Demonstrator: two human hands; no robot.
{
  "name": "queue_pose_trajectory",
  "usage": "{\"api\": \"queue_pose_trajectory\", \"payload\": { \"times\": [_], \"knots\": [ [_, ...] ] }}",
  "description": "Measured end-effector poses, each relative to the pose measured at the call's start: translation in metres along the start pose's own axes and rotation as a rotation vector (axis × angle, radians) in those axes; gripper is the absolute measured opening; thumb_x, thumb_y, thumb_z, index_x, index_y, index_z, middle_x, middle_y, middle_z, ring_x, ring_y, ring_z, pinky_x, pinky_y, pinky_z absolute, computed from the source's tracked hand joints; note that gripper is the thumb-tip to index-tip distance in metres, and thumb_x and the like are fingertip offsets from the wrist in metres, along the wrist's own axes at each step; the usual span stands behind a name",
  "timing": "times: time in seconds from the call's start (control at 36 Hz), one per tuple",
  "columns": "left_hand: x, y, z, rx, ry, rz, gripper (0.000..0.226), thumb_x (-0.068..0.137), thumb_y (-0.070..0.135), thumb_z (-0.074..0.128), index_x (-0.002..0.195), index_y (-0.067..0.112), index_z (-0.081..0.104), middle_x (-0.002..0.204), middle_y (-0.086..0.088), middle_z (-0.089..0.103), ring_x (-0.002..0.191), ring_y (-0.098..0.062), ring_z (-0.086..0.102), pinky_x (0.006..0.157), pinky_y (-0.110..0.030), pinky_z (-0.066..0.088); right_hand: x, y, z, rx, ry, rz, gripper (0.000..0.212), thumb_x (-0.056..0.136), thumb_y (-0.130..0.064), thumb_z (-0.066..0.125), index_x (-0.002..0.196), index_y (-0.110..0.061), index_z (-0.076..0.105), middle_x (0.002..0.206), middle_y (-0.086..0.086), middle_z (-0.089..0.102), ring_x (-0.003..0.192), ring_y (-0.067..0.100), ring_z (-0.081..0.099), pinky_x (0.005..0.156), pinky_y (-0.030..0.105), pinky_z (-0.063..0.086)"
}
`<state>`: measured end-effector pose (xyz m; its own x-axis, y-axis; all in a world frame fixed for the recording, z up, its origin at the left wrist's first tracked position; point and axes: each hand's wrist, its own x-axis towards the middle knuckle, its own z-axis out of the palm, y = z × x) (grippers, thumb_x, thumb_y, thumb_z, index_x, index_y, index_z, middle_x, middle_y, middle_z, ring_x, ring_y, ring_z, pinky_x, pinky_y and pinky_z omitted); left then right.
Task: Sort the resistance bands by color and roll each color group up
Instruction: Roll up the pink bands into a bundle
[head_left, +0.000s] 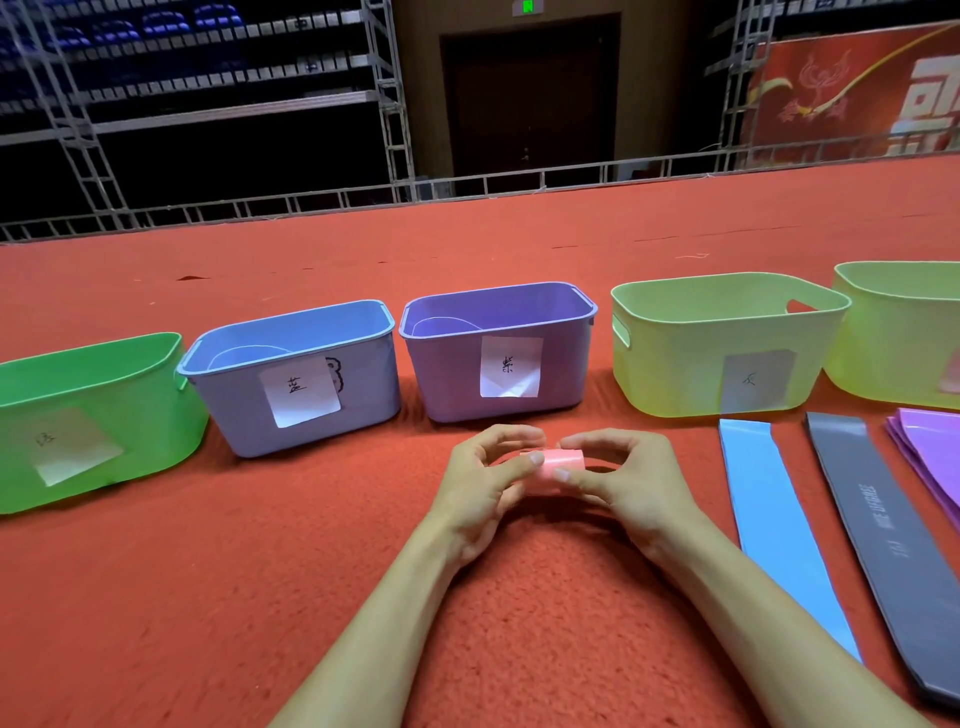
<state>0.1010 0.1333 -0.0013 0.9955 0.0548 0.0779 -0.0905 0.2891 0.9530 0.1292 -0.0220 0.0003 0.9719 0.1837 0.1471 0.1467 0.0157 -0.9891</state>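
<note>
The pink rolled band (563, 464) is held just over the red carpet (208, 597), its long axis running 9 to 3 o'clock. The left hand (480, 486) and right hand (626, 483) pinch its ends, equally near. The purple bin (447, 374) stands at 12 o'clock.

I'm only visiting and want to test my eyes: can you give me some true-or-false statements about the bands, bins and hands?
1. The left hand and right hand both pinch a rolled pink rubber band. True.
2. The purple plastic bin stands between the blue plastic bin and a yellow-green plastic bin. True.
3. The light blue rubber band lies inside the blue plastic bin. False: it lies flat on the red carpet, right of the hands.
4. The dark grey rubber band is rolled up. False: it lies flat, unrolled.
</note>
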Motion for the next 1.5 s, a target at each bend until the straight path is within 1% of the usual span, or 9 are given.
{"api": "queue_pose_trajectory", "payload": {
  "times": [0.14,0.22,0.44,0.75,0.86,1.03,1.19,1.36,1.5],
  "knots": [
    [0.001,-0.003,-0.001,0.048,-0.003,-0.037,0.015,0.089,-0.002,0.061,0.097,0.008,0.067,0.100,-0.010,0.063,0.083,-0.016,0.066,0.080,-0.033,0.058,-0.002,-0.005,-0.001,-0.081,0.015,-0.079,0.033,0.060,0.001,0.086,0.084,-0.017,0.073,0.085,-0.003,0.075,0.082,0.008,0.069,0.076,0.023,0.055],
    [0.001,-0.003,-0.001,0.042,-0.013,-0.042,0.014,0.089,-0.001,0.061,0.100,0.008,0.066,0.095,-0.008,0.065,0.080,-0.015,0.067,0.076,-0.029,0.058,-0.003,-0.008,-0.002,-0.096,0.015,-0.100,0.035,0.059,0.001,0.087,0.085,-0.018,0.074,0.084,-0.006,0.074,0.077,0.000,0.068,0.068,0.012,0.052],
    [-0.001,-0.001,-0.005,0.011,-0.030,-0.005,0.020,0.084,-0.004,0.065,0.101,0.006,0.067,0.100,-0.010,0.067,0.090,-0.018,0.068,0.085,-0.034,0.057,-0.003,-0.009,-0.002,-0.085,0.002,-0.116,0.036,0.058,0.005,0.086,0.083,-0.019,0.074,0.084,-0.003,0.076,0.085,0.017,0.072,0.077,0.029,0.058],
    [-0.003,-0.001,-0.008,0.003,-0.039,0.061,0.023,0.079,-0.011,0.065,0.096,0.004,0.067,0.087,-0.001,0.073,0.085,-0.015,0.069,0.077,-0.026,0.057,-0.005,-0.012,-0.002,-0.047,-0.044,-0.133,0.037,0.058,0.006,0.085,0.087,-0.014,0.074,0.084,-0.004,0.076,0.079,0.010,0.071,0.066,0.016,0.052],
    [-0.002,-0.001,-0.011,0.020,-0.069,0.069,0.032,0.070,-0.007,0.076,0.098,0.006,0.068,0.092,-0.004,0.074,0.089,-0.016,0.068,0.079,-0.026,0.057,-0.004,-0.012,-0.002,-0.043,-0.042,-0.144,0.036,0.058,0.006,0.085,0.087,-0.013,0.074,0.083,-0.006,0.076,0.075,0.006,0.070,0.065,0.013,0.050],
    [0.001,-0.003,-0.015,0.063,-0.054,0.082,0.039,0.057,0.012,0.084,0.094,0.012,0.073,0.098,-0.007,0.074,0.091,-0.020,0.069,0.084,-0.032,0.057,-0.003,-0.009,-0.001,-0.065,-0.043,-0.141,0.037,0.062,0.000,0.086,0.094,-0.012,0.074,0.090,-0.003,0.076,0.084,0.010,0.071,0.076,0.021,0.056],
    [0.002,-0.003,-0.020,0.127,-0.043,0.097,0.038,0.052,0.019,0.085,0.090,0.019,0.077,0.099,-0.007,0.074,0.093,-0.021,0.067,0.093,-0.045,0.050,-0.004,-0.008,0.002,-0.046,-0.078,-0.131,0.037,0.065,0.004,0.083,0.098,-0.010,0.072,0.090,0.002,0.075,0.078,0.013,0.072,0.067,0.024,0.056],
    [0.001,-0.001,-0.023,0.187,-0.027,0.122,0.031,0.062,0.007,0.080,0.088,0.024,0.077,0.099,-0.002,0.074,0.090,-0.016,0.067,0.083,-0.036,0.052,-0.002,-0.006,0.002,-0.124,-0.109,-0.165,0.037,0.070,0.005,0.080,0.103,-0.010,0.071,0.099,0.001,0.074,0.081,0.013,0.072,0.072,0.024,0.055],
    [0.001,-0.002,-0.023,0.178,-0.050,0.135,0.036,0.056,0.018,0.085,0.091,0.021,0.075,0.100,0.003,0.072,0.088,-0.018,0.066,0.079,-0.033,0.053,0.000,-0.004,0.001,-0.250,-0.075,-0.207,0.039,0.070,-0.001,0.081,0.106,-0.014,0.072,0.107,-0.005,0.071,0.084,0.009,0.071,0.075,0.020,0.055]
  ]
}}
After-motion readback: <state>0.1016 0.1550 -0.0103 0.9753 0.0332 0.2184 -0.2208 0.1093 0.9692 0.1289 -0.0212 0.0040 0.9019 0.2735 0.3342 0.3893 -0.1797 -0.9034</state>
